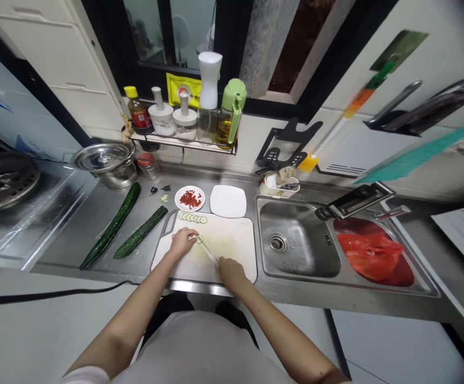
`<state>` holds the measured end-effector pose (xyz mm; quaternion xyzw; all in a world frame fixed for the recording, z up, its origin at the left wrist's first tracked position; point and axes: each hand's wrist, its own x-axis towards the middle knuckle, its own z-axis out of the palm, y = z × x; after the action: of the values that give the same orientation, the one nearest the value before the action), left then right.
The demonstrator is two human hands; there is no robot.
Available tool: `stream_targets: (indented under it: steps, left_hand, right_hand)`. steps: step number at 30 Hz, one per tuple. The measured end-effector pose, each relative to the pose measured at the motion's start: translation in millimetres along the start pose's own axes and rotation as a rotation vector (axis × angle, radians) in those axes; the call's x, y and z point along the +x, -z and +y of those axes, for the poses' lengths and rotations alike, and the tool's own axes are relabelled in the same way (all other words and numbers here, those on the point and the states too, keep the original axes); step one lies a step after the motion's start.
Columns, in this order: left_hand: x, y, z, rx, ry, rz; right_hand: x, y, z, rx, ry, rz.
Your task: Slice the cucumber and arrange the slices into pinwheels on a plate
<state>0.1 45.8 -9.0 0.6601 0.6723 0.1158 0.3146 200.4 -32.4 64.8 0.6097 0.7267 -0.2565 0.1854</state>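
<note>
Your right hand [231,273] grips the knife [209,252] by its handle, blade over the board [236,242]. Your left hand [183,242] bends its fingers at a slice [200,240] beside the blade; I cannot tell if they pinch it. Farther back lies a row of slices [192,218], then a dish [177,201] of red bits [191,199].

The stainless-steel surface [64,213] supported two long dark-green cucumbers [114,226], one white rectangular cutting board [236,250] with grey edging, one round white plate [177,200], one square white plate [228,201], one lidded steel pot [116,173] and one red-lidded clear jar [151,169]. Two bare hands [232,273] and one knife [210,252] were counted. The rack [200,142] carried two white-lidded seasoning jars [162,120] and three bottles [138,114].
</note>
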Motion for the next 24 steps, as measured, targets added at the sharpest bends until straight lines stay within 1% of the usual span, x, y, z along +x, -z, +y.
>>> stream_targets:
  steps: [5,10,14,20,24]
  left_hand:
    - [1.8,-2.1,-5.8,0.014,-0.029,0.009]
    - [2.6,-3.3,-6.3,0.011,-0.03,0.012]
    - [2.7,-4.0,-6.2,0.013,-0.038,0.012]
    - [3.7,-5.6,-9.1,0.017,-0.05,0.015]
    - [3.8,-5.3,-9.0,0.016,-0.059,0.015]
  right_hand:
    - [0.4,-2.7,-1.1,-0.038,0.0,0.028]
    - [-2.6,-0.8,-3.4,-0.065,0.013,0.049]
    - [-3.1,5.0,-1.0,-0.117,0.032,0.062]
    - [1.1,16.4,9.2,-0.167,0.078,0.094]
    - [5.0,24.4,12.2,-0.189,0.085,0.074]
